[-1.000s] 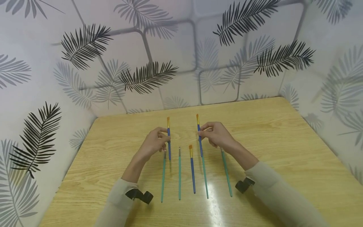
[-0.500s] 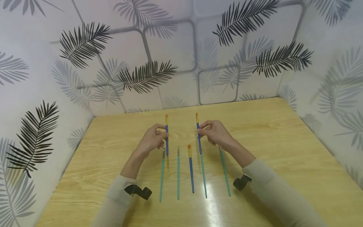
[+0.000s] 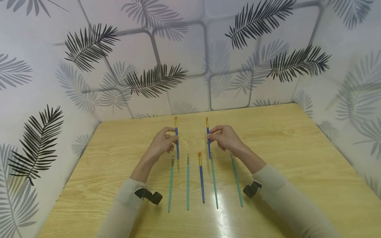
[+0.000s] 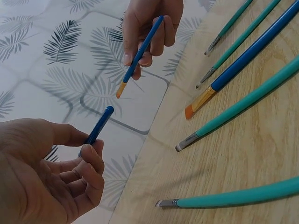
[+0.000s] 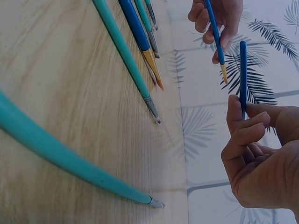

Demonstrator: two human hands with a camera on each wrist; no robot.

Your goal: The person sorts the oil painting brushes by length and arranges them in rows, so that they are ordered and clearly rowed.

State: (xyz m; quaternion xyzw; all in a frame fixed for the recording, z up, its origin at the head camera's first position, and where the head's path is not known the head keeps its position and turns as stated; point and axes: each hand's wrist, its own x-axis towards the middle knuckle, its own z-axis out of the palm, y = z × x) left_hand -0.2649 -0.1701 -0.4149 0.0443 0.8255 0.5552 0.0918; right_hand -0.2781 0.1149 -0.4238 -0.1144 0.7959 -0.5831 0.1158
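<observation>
My left hand [image 3: 162, 141] pinches a blue paintbrush [image 3: 178, 152] between thumb and fingers, its orange bristles pointing at the wall. Opposite, the right hand [image 3: 227, 137] pinches a second blue paintbrush [image 3: 209, 152] the same way, also with bristles toward the wall. Both brushes are held above the table, roughly parallel, with a gap between them. In the left wrist view, the handle end of the left brush [image 4: 100, 123] sticks out past the thumb. Nearer my body lies a row of brushes: a blue paintbrush [image 3: 202, 183] in the middle, with teal paintbrushes [image 3: 170, 188] on either side.
The wood-grain table [image 3: 282, 138] meets a wall [image 3: 190, 49] with a leaf pattern along its far edge. A black wrist camera [image 3: 154, 197] is strapped to the left sleeve, another black camera [image 3: 250, 190] to the right one.
Both hands have shifted slightly toward the far edge with their blue paintbrushes, still pinching them. The row of brushes on the table stays as it was.
</observation>
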